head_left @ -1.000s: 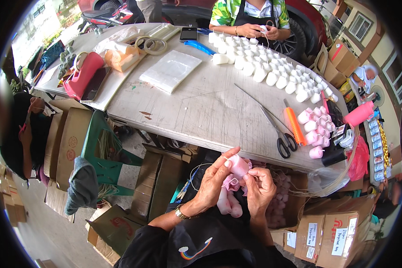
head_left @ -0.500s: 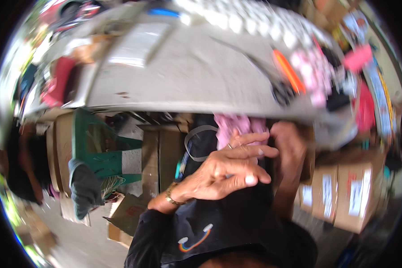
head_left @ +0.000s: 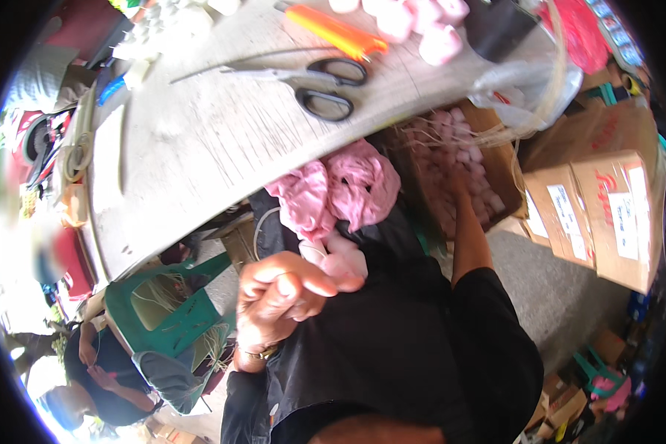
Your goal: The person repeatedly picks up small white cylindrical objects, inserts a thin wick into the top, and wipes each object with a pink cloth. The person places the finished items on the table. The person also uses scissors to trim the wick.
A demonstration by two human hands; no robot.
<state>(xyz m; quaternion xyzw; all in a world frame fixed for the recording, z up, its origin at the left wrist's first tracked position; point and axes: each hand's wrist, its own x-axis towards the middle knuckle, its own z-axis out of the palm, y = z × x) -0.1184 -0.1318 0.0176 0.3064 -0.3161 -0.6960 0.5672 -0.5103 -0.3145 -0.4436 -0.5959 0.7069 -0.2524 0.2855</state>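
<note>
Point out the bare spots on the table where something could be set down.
The widest bare patch of the table lies between the scissors and the table's near edge above the pink cloth. It is crowded at the far edge, around the orange cutter and pink rolls, and at the left end with the cords.

A bundle of small pale-pink rolls (head_left: 338, 260) lies on the dark lap, beside pink bags (head_left: 340, 189).
</note>
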